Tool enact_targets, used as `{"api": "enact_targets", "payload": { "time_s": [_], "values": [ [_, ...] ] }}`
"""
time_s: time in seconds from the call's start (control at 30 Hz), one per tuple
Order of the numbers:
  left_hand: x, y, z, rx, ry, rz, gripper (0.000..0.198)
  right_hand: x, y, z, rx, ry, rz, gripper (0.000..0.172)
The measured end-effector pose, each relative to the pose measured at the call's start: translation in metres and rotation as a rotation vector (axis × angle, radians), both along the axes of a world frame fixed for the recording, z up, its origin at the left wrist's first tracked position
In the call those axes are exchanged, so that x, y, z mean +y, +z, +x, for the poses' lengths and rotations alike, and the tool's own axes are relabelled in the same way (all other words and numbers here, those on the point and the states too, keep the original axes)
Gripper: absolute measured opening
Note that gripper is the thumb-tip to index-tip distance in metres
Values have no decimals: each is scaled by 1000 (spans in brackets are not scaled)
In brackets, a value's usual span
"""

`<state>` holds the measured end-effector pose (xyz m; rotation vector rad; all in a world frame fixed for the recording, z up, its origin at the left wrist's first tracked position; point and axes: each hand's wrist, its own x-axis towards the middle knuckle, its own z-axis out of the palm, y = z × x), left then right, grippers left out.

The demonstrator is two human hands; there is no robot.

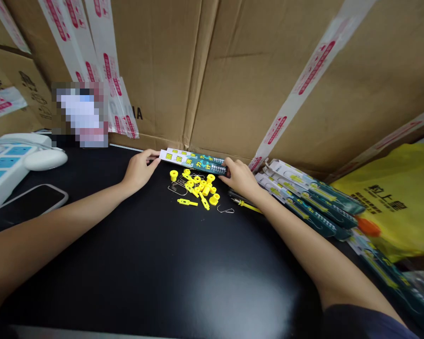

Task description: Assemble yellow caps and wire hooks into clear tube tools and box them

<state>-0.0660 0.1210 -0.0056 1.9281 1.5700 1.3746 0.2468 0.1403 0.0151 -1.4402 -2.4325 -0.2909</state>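
A narrow spring scale box, white and dark teal with yellow characters, lies lengthwise between my hands at the back of the table, with a second similar box just behind it. My left hand pinches its left end between thumb and fingers. At the right end, my right hand grips it, fingers partly hidden. Just in front of the box is a loose pile of small yellow plastic parts, caps and slim pieces among them. Metal springs and a wire hook lie around the pile.
More spring scale boxes are stacked at right, beside a yellow plastic bag. A screwdriver lies by my right wrist. At left are a phone and a white power strip. Large taped cartons wall off the back.
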Motion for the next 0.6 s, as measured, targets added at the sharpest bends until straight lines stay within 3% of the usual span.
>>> {"api": "enact_targets", "payload": {
  "time_s": [0.27, 0.43, 0.6],
  "values": [
    [2, -3, -2, 103, -17, -8, 25, 7, 4, 12, -70, 59, 10, 20],
    [6, -7, -2, 160, 0, -38, 35, 5, 2, 11, -59, 88, -13, 30],
    [3, -5, 2, 304, -35, -50, 46, 5, 5, 12, -124, 33, -3, 21]
  ]
}}
